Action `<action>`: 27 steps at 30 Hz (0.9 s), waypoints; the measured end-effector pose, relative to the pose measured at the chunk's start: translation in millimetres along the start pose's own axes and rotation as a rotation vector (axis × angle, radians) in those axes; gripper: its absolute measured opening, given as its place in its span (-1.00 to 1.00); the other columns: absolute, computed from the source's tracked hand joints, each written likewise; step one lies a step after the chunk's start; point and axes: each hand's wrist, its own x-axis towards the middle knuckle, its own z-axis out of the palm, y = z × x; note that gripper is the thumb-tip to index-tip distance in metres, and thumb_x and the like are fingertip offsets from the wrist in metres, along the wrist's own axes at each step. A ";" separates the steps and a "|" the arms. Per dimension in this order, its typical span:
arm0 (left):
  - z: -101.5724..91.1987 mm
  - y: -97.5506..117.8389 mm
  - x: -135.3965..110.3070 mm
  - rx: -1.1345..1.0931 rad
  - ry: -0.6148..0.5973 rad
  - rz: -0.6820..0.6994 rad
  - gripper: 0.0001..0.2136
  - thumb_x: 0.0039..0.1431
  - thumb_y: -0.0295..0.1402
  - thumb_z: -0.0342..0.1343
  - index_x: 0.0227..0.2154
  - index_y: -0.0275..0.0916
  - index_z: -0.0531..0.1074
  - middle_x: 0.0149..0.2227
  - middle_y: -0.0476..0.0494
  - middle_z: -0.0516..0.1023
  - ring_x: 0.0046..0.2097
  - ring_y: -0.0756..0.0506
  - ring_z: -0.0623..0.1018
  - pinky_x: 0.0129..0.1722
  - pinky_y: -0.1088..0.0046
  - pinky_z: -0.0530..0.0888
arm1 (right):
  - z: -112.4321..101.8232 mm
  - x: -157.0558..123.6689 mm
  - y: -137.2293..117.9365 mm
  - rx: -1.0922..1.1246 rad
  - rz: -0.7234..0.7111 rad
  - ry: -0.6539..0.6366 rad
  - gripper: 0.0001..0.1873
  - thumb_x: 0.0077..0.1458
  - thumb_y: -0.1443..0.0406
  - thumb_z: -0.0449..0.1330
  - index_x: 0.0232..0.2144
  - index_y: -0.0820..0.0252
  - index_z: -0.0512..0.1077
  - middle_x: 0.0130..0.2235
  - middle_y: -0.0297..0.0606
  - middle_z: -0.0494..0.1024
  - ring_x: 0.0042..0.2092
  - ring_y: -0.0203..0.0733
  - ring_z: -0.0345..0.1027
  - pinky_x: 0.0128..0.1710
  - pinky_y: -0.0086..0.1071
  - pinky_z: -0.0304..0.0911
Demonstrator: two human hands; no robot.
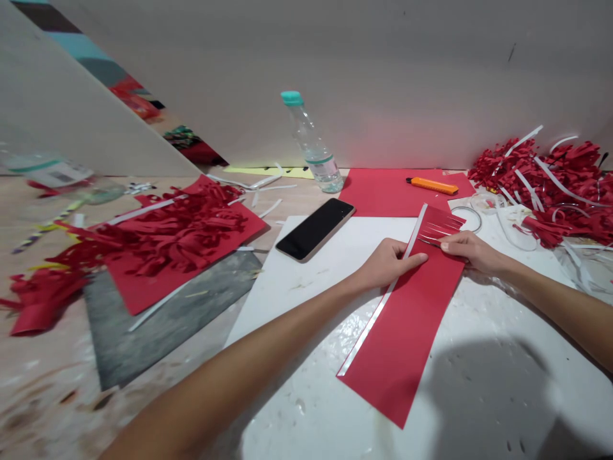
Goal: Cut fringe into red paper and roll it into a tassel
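A long red paper strip lies slantwise over the white board, with a white tape band along its left edge. Several narrow slits cross its far end. My left hand grips the strip's left edge, thumb on top and the other fingers partly hidden. My right hand is closed at the right edge near the slits. From its fingertips a thin dark blade points left across the paper; its handle is hidden in the hand.
A phone lies on the white board. Behind it stand a clear bottle and a red sheet bearing an orange box cutter. Fringed red paper piles up left and right.
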 end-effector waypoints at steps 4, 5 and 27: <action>0.0 0.3 0.2 0.008 0.001 0.008 -0.56 0.01 -0.04 0.19 -0.70 -0.31 0.30 -0.65 -0.02 0.33 -0.57 0.06 0.31 -0.59 0.55 0.23 | 2.9 -1.3 -1.5 0.023 -0.009 0.007 -0.64 0.04 0.12 0.27 -0.59 0.26 0.33 -0.66 -0.47 0.22 -0.67 -0.46 -0.05 -0.70 -0.50 -0.17; -0.1 -0.4 0.5 0.016 0.004 0.016 -0.55 0.01 -0.04 0.19 -0.71 -0.31 0.29 -0.65 -0.01 0.32 -0.57 0.06 0.30 -0.59 0.55 0.22 | 3.5 -1.6 -1.7 0.024 -0.010 0.009 -0.63 0.04 0.12 0.26 -0.59 0.26 0.32 -0.67 -0.48 0.21 -0.67 -0.46 -0.06 -0.70 -0.50 -0.18; -20.5 -11.0 0.7 -0.082 0.193 -0.021 -0.61 -0.01 -0.04 0.24 -0.53 -0.36 0.48 -0.54 -0.13 0.51 -0.49 -0.04 0.45 -0.53 0.47 0.35 | -31.3 0.1 8.8 0.048 0.055 -0.050 -0.61 0.13 0.09 0.22 -0.54 0.18 0.22 -0.65 -0.57 -0.04 -0.63 -0.46 -0.29 -0.68 -0.50 -0.34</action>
